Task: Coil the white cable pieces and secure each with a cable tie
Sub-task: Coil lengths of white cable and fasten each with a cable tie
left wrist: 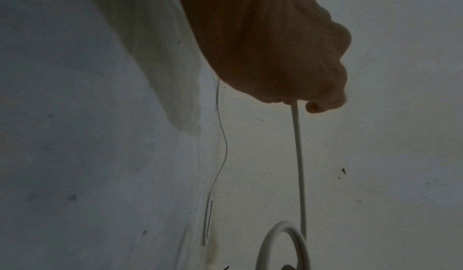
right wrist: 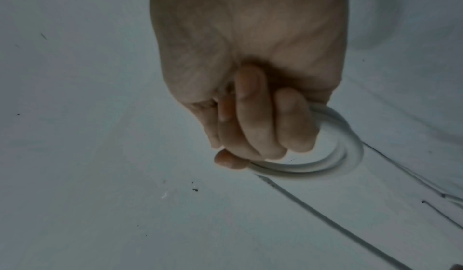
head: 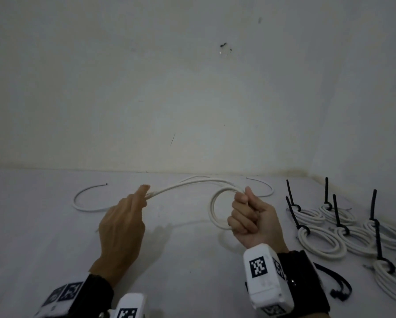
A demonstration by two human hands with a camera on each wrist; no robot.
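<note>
A white cable (head: pixel 187 184) runs in an arc between my two hands above the white table (head: pixel 43 237). My right hand (head: pixel 246 214) grips a small coil (head: pixel 215 212) of it, fingers curled round the loops; the right wrist view shows that coil (right wrist: pixel 335 151) beside the fingers (right wrist: pixel 253 120). My left hand (head: pixel 144 195) pinches the free run of the cable; in the left wrist view the cable (left wrist: pixel 299 165) leaves the fingertips (left wrist: pixel 313 107) toward the coil (left wrist: pixel 283 246).
Several finished white coils (head: pixel 318 239) with upright black ties (head: pixel 336 210) lie at the right. A loose white cable piece (head: pixel 82 203) curves at the left, another (head: pixel 268 187) behind my right hand. A black strap (head: pixel 334 283) lies by my right wrist. A wall (head: pixel 192 88) stands behind.
</note>
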